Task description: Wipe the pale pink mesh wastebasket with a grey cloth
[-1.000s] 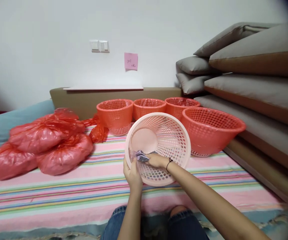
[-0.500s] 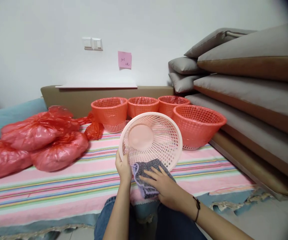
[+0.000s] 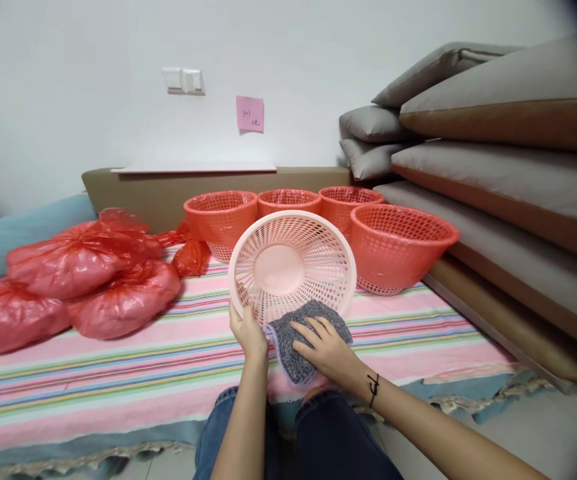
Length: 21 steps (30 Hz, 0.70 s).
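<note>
A pale pink plastic basket (image 3: 281, 269) is tilted with its open mouth toward me. My left hand (image 3: 249, 333) grips its lower left rim, fingers wrapped round the edge. Over the lower rim lies a grey cloth (image 3: 295, 363) with a purple edge. My right hand (image 3: 324, 350) rests on top of the cloth, its fingers spread and slightly bent, pressing it against the rim. The part of the rim under the cloth is hidden.
Red baskets lined with plastic, one of them at the right (image 3: 401, 250), stand behind. Full red bags (image 3: 123, 303) lie left on the striped cloth (image 3: 168, 353). Grey cushions (image 3: 508, 163) are stacked at the right. A pink note (image 3: 249, 114) is on the wall.
The pink basket has shifted a little left and up and turned to face me more. My right hand and the cloth have moved slightly up and to the right along the rim.
</note>
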Each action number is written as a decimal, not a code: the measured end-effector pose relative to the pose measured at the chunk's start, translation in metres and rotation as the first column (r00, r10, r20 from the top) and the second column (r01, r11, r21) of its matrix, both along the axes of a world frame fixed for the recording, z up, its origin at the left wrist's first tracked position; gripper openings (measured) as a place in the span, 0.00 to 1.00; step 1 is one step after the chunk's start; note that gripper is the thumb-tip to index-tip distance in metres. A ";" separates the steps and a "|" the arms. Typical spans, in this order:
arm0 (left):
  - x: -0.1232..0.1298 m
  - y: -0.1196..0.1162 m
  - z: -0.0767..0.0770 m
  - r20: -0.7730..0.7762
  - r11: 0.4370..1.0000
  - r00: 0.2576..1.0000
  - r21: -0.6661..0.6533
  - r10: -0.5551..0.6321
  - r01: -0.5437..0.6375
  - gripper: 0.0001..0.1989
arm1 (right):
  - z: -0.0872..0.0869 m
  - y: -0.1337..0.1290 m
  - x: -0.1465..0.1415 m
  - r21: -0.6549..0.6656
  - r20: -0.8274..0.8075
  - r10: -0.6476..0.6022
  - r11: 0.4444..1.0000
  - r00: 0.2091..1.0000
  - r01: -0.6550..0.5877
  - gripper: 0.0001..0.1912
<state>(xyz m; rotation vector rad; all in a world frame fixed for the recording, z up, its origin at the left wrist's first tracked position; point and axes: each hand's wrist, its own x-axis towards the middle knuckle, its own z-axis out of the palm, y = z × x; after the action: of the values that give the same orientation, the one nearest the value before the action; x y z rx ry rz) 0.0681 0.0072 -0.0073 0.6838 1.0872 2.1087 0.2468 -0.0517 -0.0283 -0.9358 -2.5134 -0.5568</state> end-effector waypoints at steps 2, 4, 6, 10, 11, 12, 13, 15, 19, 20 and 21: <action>-0.001 0.000 0.001 0.002 1.000 1.000 0.013 -0.016 0.016 0.25 | -0.003 0.006 -0.003 0.062 0.020 0.030 0.998 0.999 -0.031 0.16; -0.003 -0.001 0.002 0.022 0.999 0.999 0.018 -0.029 0.029 0.24 | -0.004 0.008 -0.005 0.092 0.033 0.056 0.994 0.998 -0.059 0.20; -0.005 -0.002 0.003 0.046 0.999 0.998 0.024 -0.045 0.044 0.25 | -0.004 0.006 -0.007 0.117 0.026 0.059 0.991 0.998 -0.061 0.24; -0.006 -0.005 0.002 0.071 0.998 0.996 -0.014 -0.063 0.064 0.28 | -0.004 -0.001 -0.014 0.149 0.004 0.032 0.988 0.999 -0.033 0.26; -0.006 -0.006 0.001 0.084 0.997 0.994 -0.022 -0.068 0.070 0.28 | -0.004 -0.002 -0.016 0.144 0.001 0.033 0.989 0.999 -0.033 0.26; -0.006 -0.006 0.001 0.098 0.997 0.992 -0.019 -0.079 0.081 0.29 | -0.003 -0.002 -0.017 0.131 0.000 0.038 0.991 0.999 -0.038 0.26; -0.007 -0.006 0.000 0.111 0.996 0.989 -0.009 -0.093 0.094 0.28 | -0.002 -0.003 -0.017 0.108 0.001 0.045 0.993 0.999 -0.045 0.27; -0.009 -0.006 0.000 0.139 0.993 0.983 0.005 -0.121 0.122 0.29 | 0.002 -0.004 -0.015 0.048 0.011 0.064 0.997 0.998 -0.065 0.27; -0.018 -0.004 0.004 0.156 0.984 0.972 0.003 -0.178 0.179 0.32 | 0.014 -0.009 0.005 -0.060 0.060 0.114 0.992 0.992 -0.110 0.24; -0.021 -0.004 0.005 0.150 0.980 0.969 0.010 -0.197 0.197 0.32 | 0.017 -0.011 0.012 -0.067 0.077 0.120 0.991 0.990 -0.115 0.24; -0.023 -0.003 0.006 0.142 0.977 0.966 0.018 -0.214 0.214 0.33 | 0.020 -0.012 0.019 -0.061 0.096 0.121 0.991 0.988 -0.116 0.23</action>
<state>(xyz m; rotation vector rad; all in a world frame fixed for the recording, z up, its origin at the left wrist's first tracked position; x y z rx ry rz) 0.0451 0.0039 -0.0016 0.6118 0.8909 1.9421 0.2661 -0.0632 -0.0088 -0.7895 -2.6650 -0.5104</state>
